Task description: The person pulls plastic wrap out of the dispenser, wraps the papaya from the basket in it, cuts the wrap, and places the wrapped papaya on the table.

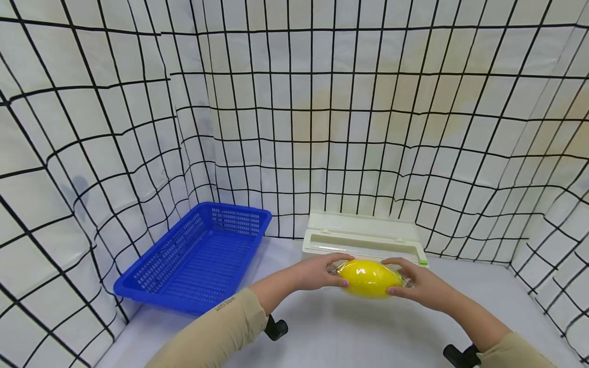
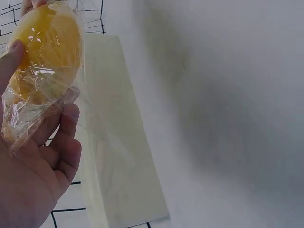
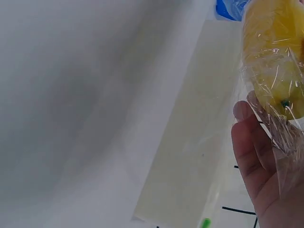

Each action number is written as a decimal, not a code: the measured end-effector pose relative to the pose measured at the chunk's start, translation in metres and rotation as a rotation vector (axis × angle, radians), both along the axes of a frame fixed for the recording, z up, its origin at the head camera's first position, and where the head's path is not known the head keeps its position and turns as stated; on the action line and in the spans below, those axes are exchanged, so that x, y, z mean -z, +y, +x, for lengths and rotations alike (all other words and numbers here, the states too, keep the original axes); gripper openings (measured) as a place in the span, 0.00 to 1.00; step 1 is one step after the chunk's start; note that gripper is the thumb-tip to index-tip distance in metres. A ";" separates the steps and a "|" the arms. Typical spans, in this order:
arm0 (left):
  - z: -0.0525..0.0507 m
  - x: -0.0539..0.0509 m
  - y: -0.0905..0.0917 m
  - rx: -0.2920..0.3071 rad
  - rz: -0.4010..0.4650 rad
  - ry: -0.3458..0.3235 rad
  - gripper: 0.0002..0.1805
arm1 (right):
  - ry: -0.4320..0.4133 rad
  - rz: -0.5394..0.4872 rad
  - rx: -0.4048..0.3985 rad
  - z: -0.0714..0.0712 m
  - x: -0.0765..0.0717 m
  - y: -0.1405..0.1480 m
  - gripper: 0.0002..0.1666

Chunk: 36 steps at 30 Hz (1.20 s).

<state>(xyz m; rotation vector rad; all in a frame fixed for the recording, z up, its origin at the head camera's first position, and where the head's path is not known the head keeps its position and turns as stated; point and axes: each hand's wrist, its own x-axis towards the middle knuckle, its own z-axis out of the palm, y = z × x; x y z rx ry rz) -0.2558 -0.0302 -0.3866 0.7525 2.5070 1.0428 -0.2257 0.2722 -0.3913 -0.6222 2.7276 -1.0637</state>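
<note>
A smooth, oval yellow fruit wrapped in clear cling film is held up over the table in the head view. My left hand grips its left end, thumb in front. On the opposite end, my right hand holds the fruit and the gathered film. Bunched film lies across the left palm in the left wrist view. A small green spot shows at the fruit's end in the right wrist view. Just behind the hands stands a long cream cling film dispenser, its lid raised.
A blue perforated plastic basket sits to the left on the white tabletop. White walls covered by black grid netting enclose the back and sides. Black camera mounts are on both wrists.
</note>
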 end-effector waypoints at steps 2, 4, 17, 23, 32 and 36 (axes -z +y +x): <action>-0.003 0.009 0.000 0.011 -0.001 -0.003 0.33 | -0.008 -0.004 -0.001 -0.002 0.011 0.000 0.36; -0.005 0.017 0.000 0.024 0.007 -0.012 0.34 | -0.005 -0.010 0.001 -0.004 0.021 0.001 0.35; -0.019 0.058 0.009 -0.024 -0.027 -0.007 0.36 | 0.114 0.113 0.059 -0.018 0.054 -0.004 0.38; -0.022 0.071 0.013 -0.036 -0.026 0.027 0.38 | 0.121 0.121 0.069 -0.020 0.061 -0.006 0.39; -0.017 0.071 0.013 -0.036 -0.002 0.015 0.41 | 0.106 0.118 0.063 -0.019 0.061 -0.007 0.42; -0.015 0.071 0.011 -0.044 0.013 0.016 0.45 | 0.085 0.106 0.072 -0.020 0.063 -0.004 0.45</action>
